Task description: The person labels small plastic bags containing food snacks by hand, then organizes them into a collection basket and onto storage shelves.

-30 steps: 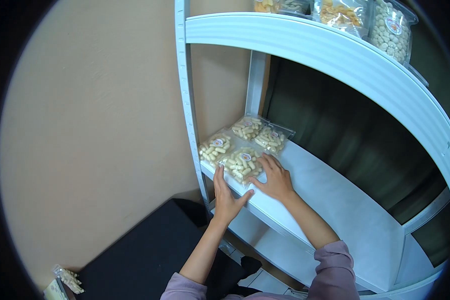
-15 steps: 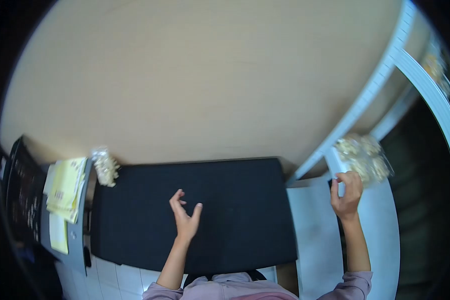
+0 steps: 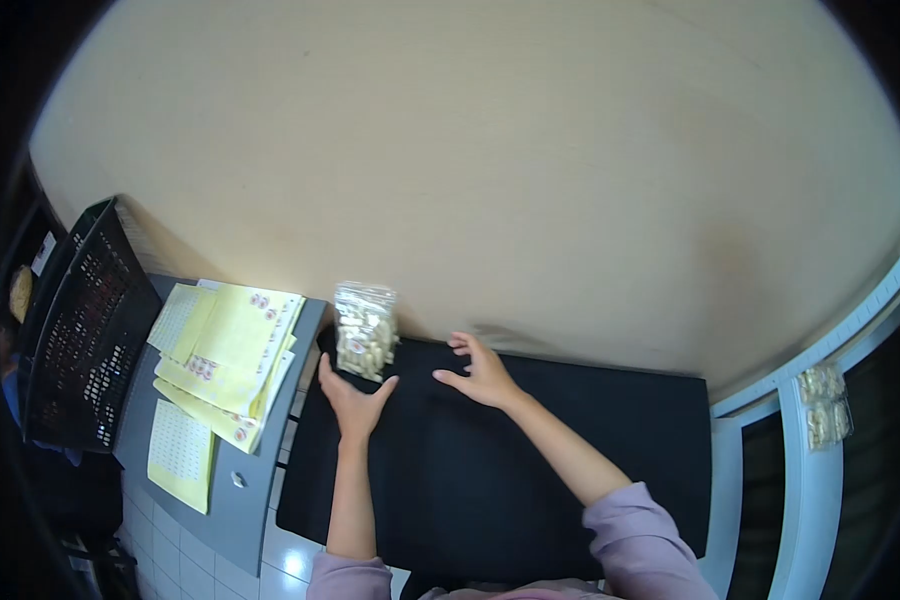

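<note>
A clear zip bag of small pale pieces (image 3: 364, 335) leans against the wall at the back left corner of the black table (image 3: 450, 480). My left hand (image 3: 355, 400) is just in front of the bag, thumb and fingers spread, fingertips close to its lower edge. To the right of the bag, over the black tabletop, my right hand (image 3: 480, 372) is open and holds nothing, its thumb and fingers pointing left toward the bag.
On the left, a grey table (image 3: 240, 510) carries yellow printed sheets (image 3: 235, 350) and a black perforated basket (image 3: 95, 330). At far right, bags of similar pale pieces (image 3: 823, 405) lie on a white shelf. The beige wall (image 3: 530, 180) rises behind.
The view has turned left. My right hand has left the shelf bags and moved across to the black table; my left hand has moved left, up to the zip bag.
</note>
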